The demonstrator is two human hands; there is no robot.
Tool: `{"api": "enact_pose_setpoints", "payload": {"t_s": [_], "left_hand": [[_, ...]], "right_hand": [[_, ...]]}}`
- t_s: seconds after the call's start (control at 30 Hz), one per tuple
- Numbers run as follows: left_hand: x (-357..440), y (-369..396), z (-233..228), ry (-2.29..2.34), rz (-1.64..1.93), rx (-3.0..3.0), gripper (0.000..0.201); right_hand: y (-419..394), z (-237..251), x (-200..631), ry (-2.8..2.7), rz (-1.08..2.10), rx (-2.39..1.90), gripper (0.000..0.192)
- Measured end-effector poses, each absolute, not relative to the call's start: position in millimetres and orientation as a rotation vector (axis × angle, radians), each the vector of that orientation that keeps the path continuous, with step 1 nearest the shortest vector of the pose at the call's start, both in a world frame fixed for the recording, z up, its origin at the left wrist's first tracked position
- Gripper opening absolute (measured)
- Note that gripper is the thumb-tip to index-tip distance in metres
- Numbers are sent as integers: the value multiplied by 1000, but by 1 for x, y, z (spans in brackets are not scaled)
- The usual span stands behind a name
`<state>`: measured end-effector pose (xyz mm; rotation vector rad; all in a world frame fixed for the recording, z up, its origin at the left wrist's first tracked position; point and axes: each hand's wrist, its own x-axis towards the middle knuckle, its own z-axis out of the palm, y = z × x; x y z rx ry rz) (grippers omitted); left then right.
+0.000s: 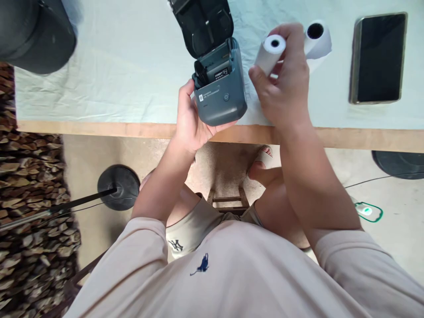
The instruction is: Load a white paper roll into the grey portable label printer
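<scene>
My left hand (192, 117) supports a dark grey label printer (222, 104) from its left side and underneath, near the table's front edge. The printer's black lid (208, 26) is swung up and back. Inside its compartment sit a black round part (200, 73) and a printed label (221, 73). In my right hand (288, 84) a white paper roll (269, 55) is gripped between thumb and fingers, its cored end facing up, just right of the printer. Behind that hand a second white roll (318, 42) with a wide dark core lies on the cloth, partly unwound.
A phone (379, 57) with a dark screen lies at the right on the pale cloth (126, 66). A large dark container (36, 35) stands at the far left. The wooden table edge (139, 129) runs across. Below are a round stand base (118, 187) and stacked firewood (29, 198).
</scene>
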<state>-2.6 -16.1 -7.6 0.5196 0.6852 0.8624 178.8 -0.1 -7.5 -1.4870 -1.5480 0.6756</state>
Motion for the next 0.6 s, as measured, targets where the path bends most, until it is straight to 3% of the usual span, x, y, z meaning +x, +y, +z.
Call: {"api": "enact_pose_setpoints", "payload": {"t_s": [0.17,0.27,0.37,0.43,0.6], "left_hand": [[-3,-19,-5,667,842,530,52],[-3,-19,-7,678,841,549,51],[-2,-19,-8,660,850,557,50],[-1,-19,-9,626,857,563,51],[0,-19,-13,580,870,590,51]], "right_hand": [[-3,-9,173,-1620,599,-1702,44],[-2,-5,179,-1639,531,-1512,52],[1,1,202,-1535,209,-1360,41],[8,-1,220,-1476,-20,-1456,22],[31,-28,243,-1417,80,-1730,34]]}}
